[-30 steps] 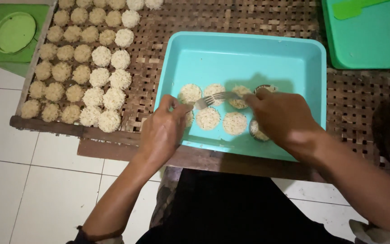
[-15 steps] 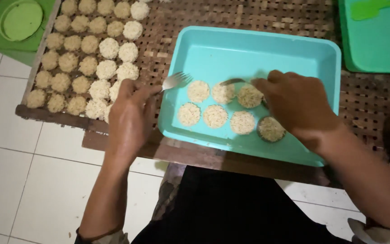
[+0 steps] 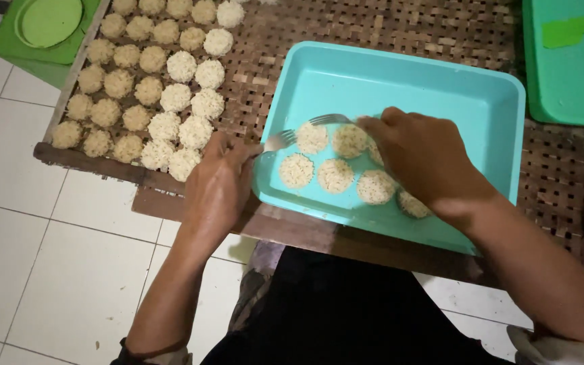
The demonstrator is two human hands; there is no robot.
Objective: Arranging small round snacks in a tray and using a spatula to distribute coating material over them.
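Item: turquoise tray (image 3: 481,101), rectangular, set on a woven lattice rack (image 3: 386,27), its near-left rim met by the left hand (image 3: 219,186). A metal fork (image 3: 280,139) is pinched in the closed left fingers, its long axis running up and to the right, its tines over the tray's left wall and just left of the round noodle cakes (image 3: 336,174) on the tray floor. The right hand (image 3: 427,155) is curled over the cakes at the tray's middle and is the nearer hand to them; a second fork (image 3: 329,119) shows at its fingertips, seemingly held, though the grip is hidden. Left of the tray, rows of pale noodle balls (image 3: 163,94) are laid on the rack. No labels are legible. A green container (image 3: 42,30) stands at top left; a green bin (image 3: 569,67) with a lighter green spatula (image 3: 572,30) at top right.
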